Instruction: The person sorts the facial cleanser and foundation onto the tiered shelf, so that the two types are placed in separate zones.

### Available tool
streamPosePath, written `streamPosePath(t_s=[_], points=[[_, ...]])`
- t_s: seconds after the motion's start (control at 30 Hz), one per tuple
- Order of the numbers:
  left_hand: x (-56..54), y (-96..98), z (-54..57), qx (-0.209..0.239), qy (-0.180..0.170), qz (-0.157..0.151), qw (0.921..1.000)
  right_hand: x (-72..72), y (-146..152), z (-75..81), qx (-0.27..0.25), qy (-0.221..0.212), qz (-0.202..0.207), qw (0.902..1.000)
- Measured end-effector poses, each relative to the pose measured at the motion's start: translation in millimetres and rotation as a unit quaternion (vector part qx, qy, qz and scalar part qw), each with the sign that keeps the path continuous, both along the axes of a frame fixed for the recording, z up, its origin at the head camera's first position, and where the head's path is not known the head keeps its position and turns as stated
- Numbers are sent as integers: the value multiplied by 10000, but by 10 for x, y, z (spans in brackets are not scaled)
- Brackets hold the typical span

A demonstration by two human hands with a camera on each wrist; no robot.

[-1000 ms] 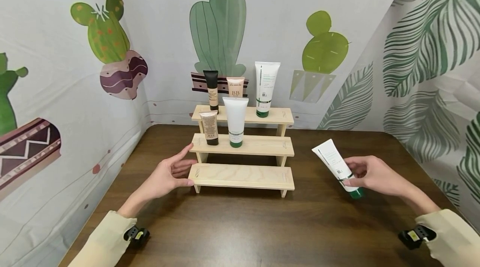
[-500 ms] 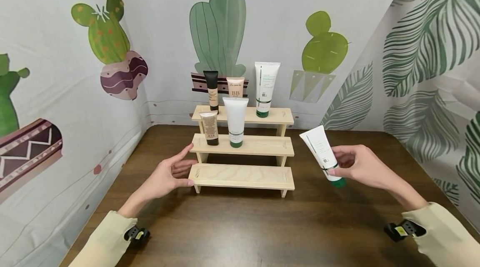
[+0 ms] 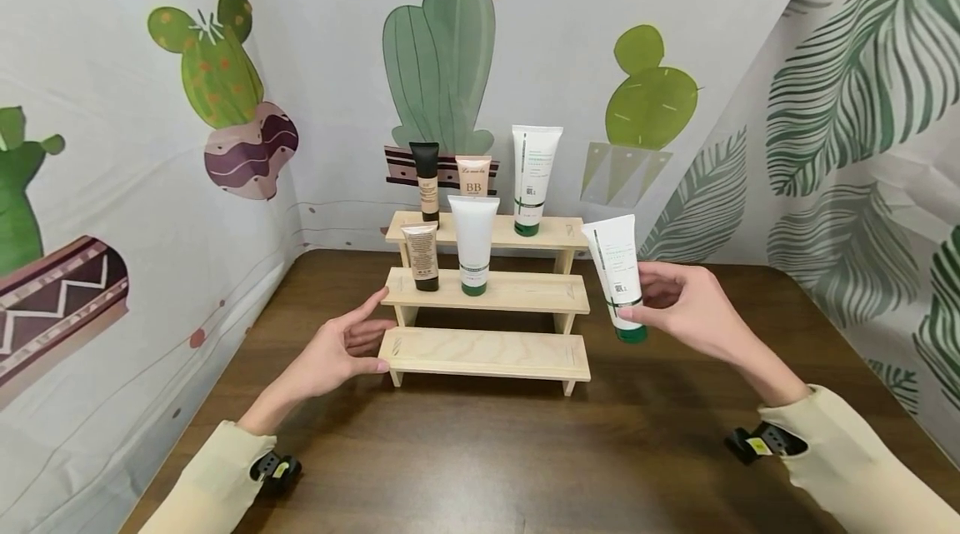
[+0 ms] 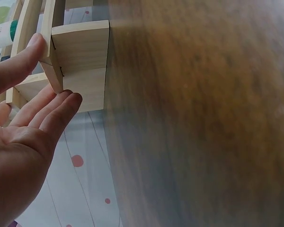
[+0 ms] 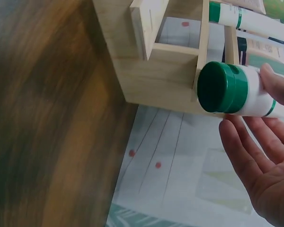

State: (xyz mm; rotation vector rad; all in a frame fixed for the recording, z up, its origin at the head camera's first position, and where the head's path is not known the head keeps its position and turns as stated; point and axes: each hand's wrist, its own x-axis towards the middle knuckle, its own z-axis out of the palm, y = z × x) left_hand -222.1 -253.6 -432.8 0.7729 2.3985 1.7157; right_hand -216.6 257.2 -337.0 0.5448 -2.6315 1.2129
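A three-step wooden display stand stands on the table. My left hand rests against its left end, index fingertip at the middle step and thumb at the bottom step. In the left wrist view the fingers lie fairly straight along the wood. My right hand grips a white squeeze tube near its green cap, raised just right of the middle step. The tube leans slightly left, cap down. On the middle step stand a small beige tube and a white tube.
On the top step are a black-and-beige tube, a BB cream tube partly hidden behind the white one, and a tall white green-capped tube. The brown table meets a cactus-printed cloth behind.
My right hand has carried the white squeeze tube left and up toward the stand, and the tube has turned more upright. My left hand stays in place at the stand.
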Motion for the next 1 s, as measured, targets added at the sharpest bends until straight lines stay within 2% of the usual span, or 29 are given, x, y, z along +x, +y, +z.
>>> streamPosePath(t_s=[0.2,0.43,0.83,1.0], points=[[-2,-4,0,-26,6,19,10000,-67,-168,35,-229,149,-141,9995],[0,-10,-16,-25,47,-13,10000,-219,-412,0,-654,411,-179,9969],[-12,7,16,-97,35,54,9999,-433,-846,-55,-1344,370,-18,9902],[-2,19,28,-77,2,66,9999,-492,-950,-102,-1429,387,20,9890]])
